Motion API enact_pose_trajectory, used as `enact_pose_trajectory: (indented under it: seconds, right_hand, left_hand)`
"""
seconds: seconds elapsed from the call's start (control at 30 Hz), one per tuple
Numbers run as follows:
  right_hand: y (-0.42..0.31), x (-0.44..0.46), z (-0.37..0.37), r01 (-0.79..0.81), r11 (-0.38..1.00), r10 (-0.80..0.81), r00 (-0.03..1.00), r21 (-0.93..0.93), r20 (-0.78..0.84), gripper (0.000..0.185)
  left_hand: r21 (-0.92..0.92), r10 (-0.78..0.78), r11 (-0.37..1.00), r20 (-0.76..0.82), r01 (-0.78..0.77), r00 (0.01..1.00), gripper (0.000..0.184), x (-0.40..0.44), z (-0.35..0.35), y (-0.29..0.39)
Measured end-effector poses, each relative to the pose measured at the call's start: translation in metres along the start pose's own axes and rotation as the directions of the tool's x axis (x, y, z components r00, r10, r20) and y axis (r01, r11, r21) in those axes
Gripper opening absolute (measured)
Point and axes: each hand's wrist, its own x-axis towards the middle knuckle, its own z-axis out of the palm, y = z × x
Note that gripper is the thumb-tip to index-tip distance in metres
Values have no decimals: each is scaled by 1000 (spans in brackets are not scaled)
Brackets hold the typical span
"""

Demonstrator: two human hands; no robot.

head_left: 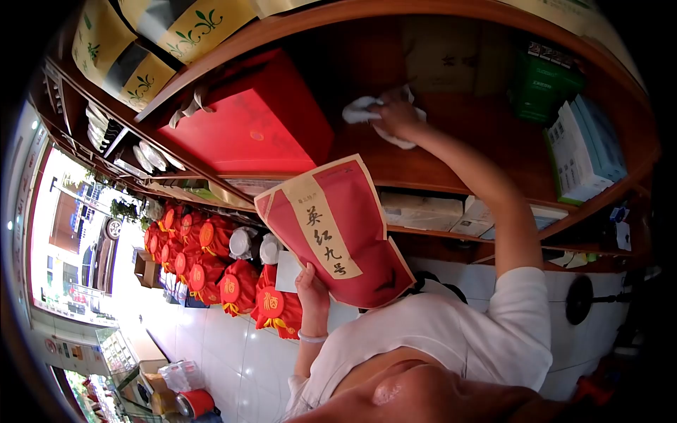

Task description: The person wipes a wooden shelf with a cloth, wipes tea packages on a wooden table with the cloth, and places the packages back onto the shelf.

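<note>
My left hand (312, 290) grips the lower left edge of a red tea bag (367, 243) with a beige band and dark Chinese characters. The bag is held up in front of my chest, below the shelf. Reaching into the wooden shelf compartment, my right hand (398, 116) is closed on a white cloth (363, 111) and rests it against the shelf board (423, 158). Part of the cloth hangs out under the hand, and those fingers are partly hidden.
A large red gift box (261, 120) stands left of the cloth. A green package (546, 84) and a pale blue-white box (585, 151) are at the right. Gold bags (190, 28) sit above. Red-wrapped jars (240, 285) cover the floor, lower left.
</note>
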Motion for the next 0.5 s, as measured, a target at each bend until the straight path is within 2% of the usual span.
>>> enact_pose_trajectory:
  seconds: [0.03,0.1,0.13,0.17,0.23,0.27,0.3,0.33,0.37,0.4,0.47,0.5]
  right_hand:
    - [-5,-14,-8,40,997,-40,999,70,-5,29]
    - [-9,-43,-28,141,988,-142,989,57,26,30]
    - [-7,-55,-33,198,979,-196,980,50,-36,30]
    - [-3,-65,-40,191,980,-189,981,47,-36,30]
    - [8,-83,-55,169,957,-167,986,238,-30,30]
    - [20,-90,-54,170,865,-105,981,473,-161,28]
    - [28,-94,-68,152,874,-85,983,462,-162,28]
    - [36,-98,-90,-244,616,287,955,749,75,28]
    - [43,-106,-106,-533,155,510,764,832,395,28]
    - [55,-116,-112,-371,-90,476,799,924,368,24]
    - [69,-127,-110,-89,-359,214,961,929,175,25]
    - [71,-129,-115,-83,-466,57,991,881,124,28]
  left_hand:
    - [-1,31,1000,13,-31,999,29,1,7,2]
    - [-14,23,1000,35,-23,999,27,6,18,9]
    - [-6,45,999,46,-44,998,25,9,27,14]
    - [3,64,998,58,-65,996,24,12,34,19]
    - [34,79,996,133,-84,988,24,23,45,27]
    - [49,71,996,170,-80,983,24,28,51,29]
    - [64,58,995,210,-73,976,24,33,59,30]
    - [70,39,996,217,-56,975,23,38,67,31]
    - [70,-1,997,232,-15,973,21,44,71,32]
    - [60,2,998,264,-18,964,21,53,75,31]
    - [59,-33,998,330,14,943,19,61,94,32]
    - [70,-38,997,308,16,951,19,64,108,32]
